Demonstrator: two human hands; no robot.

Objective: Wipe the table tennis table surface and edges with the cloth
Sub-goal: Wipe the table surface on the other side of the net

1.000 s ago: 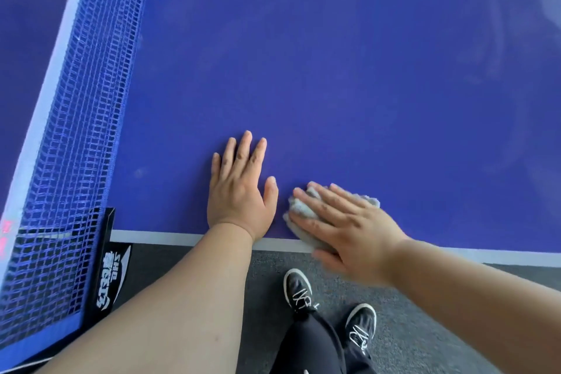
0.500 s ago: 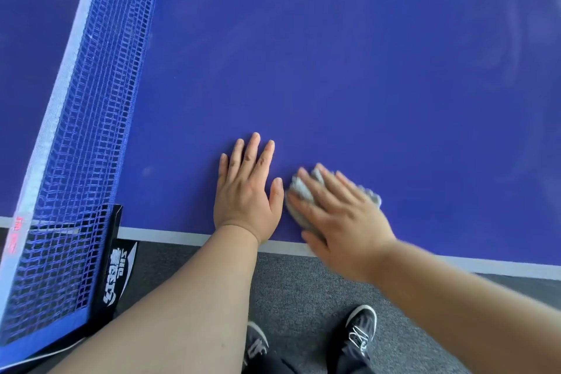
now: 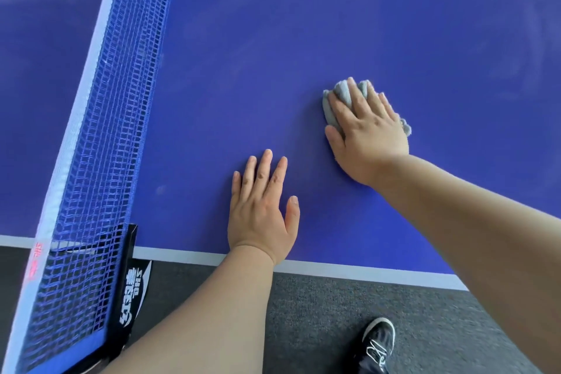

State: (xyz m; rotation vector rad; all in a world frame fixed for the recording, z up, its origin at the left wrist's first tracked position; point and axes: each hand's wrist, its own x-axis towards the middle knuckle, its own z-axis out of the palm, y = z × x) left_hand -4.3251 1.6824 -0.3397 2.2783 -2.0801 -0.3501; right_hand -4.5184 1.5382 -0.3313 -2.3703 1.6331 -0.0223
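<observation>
The right hand (image 3: 368,133) lies flat on the grey cloth (image 3: 341,92), pressing it on the blue bench (image 3: 303,24). The left hand (image 3: 261,212) rests flat too, holding nothing, nearer the white edge (image 3: 364,272). I think the cloth must slide back, down past the left hand, to reach that edge

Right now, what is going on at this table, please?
A person is wiping the blue table tennis table with a grey cloth. The right hand presses the cloth flat on the surface, away from the white edge line. The left hand rests flat near that edge, between the net and the cloth.
</observation>
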